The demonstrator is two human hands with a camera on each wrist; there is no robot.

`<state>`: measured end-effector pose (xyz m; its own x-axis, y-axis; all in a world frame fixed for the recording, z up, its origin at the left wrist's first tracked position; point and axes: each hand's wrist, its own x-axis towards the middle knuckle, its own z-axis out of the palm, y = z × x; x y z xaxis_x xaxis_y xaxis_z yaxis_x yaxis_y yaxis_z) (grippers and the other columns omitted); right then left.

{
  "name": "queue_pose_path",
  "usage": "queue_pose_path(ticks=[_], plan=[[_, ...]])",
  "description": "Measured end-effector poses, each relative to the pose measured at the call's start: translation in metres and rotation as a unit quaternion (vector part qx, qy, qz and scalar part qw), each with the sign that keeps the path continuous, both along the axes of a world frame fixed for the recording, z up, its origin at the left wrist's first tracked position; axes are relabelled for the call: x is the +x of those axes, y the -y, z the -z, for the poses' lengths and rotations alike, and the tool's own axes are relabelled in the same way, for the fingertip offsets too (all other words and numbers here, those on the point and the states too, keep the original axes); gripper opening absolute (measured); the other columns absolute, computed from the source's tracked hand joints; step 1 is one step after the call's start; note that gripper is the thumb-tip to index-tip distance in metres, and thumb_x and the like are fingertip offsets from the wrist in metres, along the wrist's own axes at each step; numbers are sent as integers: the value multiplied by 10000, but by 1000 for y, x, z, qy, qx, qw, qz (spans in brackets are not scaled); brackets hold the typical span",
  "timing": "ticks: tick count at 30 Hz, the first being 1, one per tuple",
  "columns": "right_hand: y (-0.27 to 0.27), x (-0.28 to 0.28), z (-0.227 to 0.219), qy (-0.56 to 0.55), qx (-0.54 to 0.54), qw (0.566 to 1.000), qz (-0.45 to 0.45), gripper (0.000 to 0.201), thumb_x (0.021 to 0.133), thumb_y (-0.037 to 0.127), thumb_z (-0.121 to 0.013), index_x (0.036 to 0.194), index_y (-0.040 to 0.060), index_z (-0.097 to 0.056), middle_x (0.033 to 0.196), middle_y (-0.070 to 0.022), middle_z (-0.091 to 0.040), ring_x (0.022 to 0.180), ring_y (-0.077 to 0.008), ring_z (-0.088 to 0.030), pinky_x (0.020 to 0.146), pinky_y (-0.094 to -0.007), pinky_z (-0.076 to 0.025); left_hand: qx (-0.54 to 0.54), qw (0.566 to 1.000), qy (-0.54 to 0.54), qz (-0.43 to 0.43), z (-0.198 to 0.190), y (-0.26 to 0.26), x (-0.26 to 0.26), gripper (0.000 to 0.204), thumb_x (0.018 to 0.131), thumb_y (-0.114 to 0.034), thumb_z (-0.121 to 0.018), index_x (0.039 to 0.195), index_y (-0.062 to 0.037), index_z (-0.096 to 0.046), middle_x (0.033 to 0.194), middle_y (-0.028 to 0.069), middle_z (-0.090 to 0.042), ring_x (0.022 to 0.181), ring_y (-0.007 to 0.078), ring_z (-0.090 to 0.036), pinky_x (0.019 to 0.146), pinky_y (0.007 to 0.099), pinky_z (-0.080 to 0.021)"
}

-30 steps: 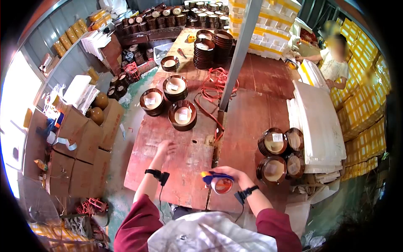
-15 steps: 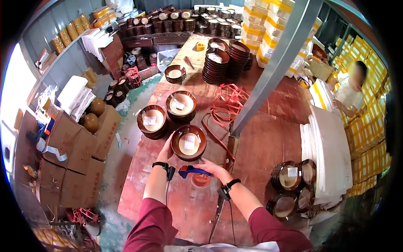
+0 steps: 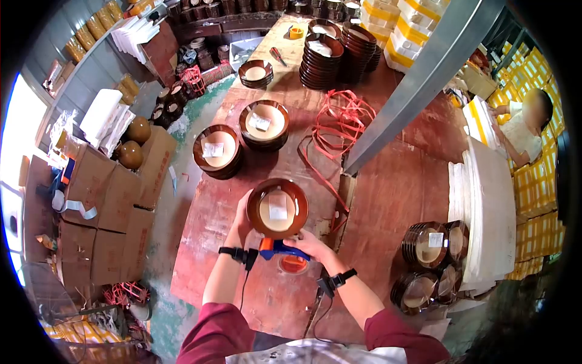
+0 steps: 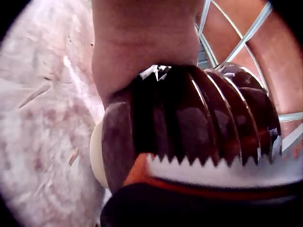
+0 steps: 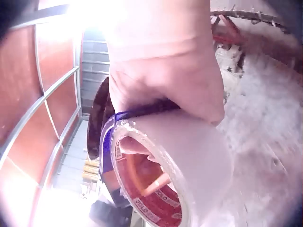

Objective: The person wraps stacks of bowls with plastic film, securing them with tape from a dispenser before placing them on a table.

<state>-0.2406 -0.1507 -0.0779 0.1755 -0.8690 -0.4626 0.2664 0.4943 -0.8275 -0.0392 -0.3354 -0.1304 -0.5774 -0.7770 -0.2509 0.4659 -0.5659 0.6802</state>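
Centrally, the left hand (image 3: pixel 242 213) holds the bowl stack (image 3: pixel 277 227) by its side; just below and right, the right hand (image 3: pixel 310 244) grips the blue tape dispenser (image 3: pixel 277 249).

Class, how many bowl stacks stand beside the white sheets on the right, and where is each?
4, grouped beside the white sheets: far left stack, far right stack, near left stack, near right stack. Others may be hidden.

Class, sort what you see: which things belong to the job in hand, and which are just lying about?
Seemingly in the job:
bowl stack, gripped by the left hand
tape dispenser, in the right hand

Seemingly just lying about:
red strapping
red-handled tool
yellow roll
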Motion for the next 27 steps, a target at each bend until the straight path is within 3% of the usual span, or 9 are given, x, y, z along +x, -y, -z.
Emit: queue_pose_path(ticks=[1, 4, 6, 8, 12, 14, 20, 24, 27], plan=[[-15, 4, -5, -51, 17, 998, -18, 714, 876, 280, -835, 1439, 0, -497, 1275, -66, -646, 1151, -128, -588, 921, -285, -516, -46, 997, 57, -32, -11, -22, 5, 410, 1049, -307, -520, 1323, -17, -618, 1256, 91, -671, 1141, 180, -628, 1011, 352, -502], [-62, 25, -23, 2, 46, 999, -19, 667, 903, 207, -802, 1461, 31, -482, 1301, -68, -641, 1094, -138, -626, 944, -299, -511, -6, 996, 35, -85, -33, -92, 27, 397, 1051, -310, -516, 1305, -23, -620, 1233, 80, -682, 1111, 172, -635, 995, 346, -509], [-97, 40, -28, 64, 53, 997, 3, 701, 904, 190, -799, 1478, 26, -431, 1298, -71, -636, 1107, -137, -623, 953, -293, -511, 127, 983, 16, -135, 11, -135, 51, 386, 1051, -313, -508, 1293, -35, -623, 1209, 73, -688, 1084, 170, -645, 969, 350, -524], [-124, 51, -37, 17, 5, 999, -26, 691, 901, 193, -802, 1468, 27, -442, 1260, -57, -640, 1118, -132, -608, 963, -297, -505, 114, 984, 23, -137, 27, -166, 68, 381, 1052, -316, -505, 1283, -39, -626, 1199, 70, -691, 1075, 169, -648, 960, 350, -529], [-172, 66, -13, 10, 90, 992, -87, 630, 901, 194, -802, 1425, 38, -489, 1219, -33, -624, 1128, -137, -566, 1000, -307, -467, 101, 983, 42, -148, 22, -232, 96, 371, 1054, -322, -498, 1265, -48, -631, 1180, 64, -696, 1056, 167, -654, 943, 348, -538], [-184, 70, -11, 3, 71, 993, -94, 625, 905, 246, -801, 1416, 42, -507, 1255, -47, -614, 1147, -159, -563, 1013, -317, -460, 98, 982, 42, -158, -9, -240, 94, 364, 1054, -324, -497, 1250, -50, -636, 1165, 57, -700, 1046, 169, -656, 936, 348, -543], [-193, 78, -41, -43, 74, 982, -171, 699, 899, 309, -804, 1458, 41, -481, 1320, -66, -613, 1178, -164, -575, 1039, -326, -465, 78, 981, 51, -167, 10, -268, 118, 398, 1053, -306, -504, 1305, -21, -619, 1245, 84, -676, 1137, 197, -633, 1016, 363, -505], [-195, 75, -32, -31, 93, 974, -205, 675, 910, 299, -797, 1452, 28, -500, 1356, -68, -613, 1176, -155, -588, 1034, -316, -483, -32, 982, 103, -153, -22, -268, 106, 446, 1062, -344, -501, 1327, -3, -613, 1275, 86, -664, 1171, 190, -617, 1043, 358, -479], [-201, 74, -48, -82, 57, 969, -226, 688, 896, 319, -806, 1445, 9, -529, 1365, -101, -627, 1217, -178, -588, 1050, -319, -479, 27, 985, 121, -116, -18, -264, 117, 462, 1072, -359, -495, 1366, -18, -601, 1340, 75, -641, 1233, 180, -590, 1086, 353, -444]])
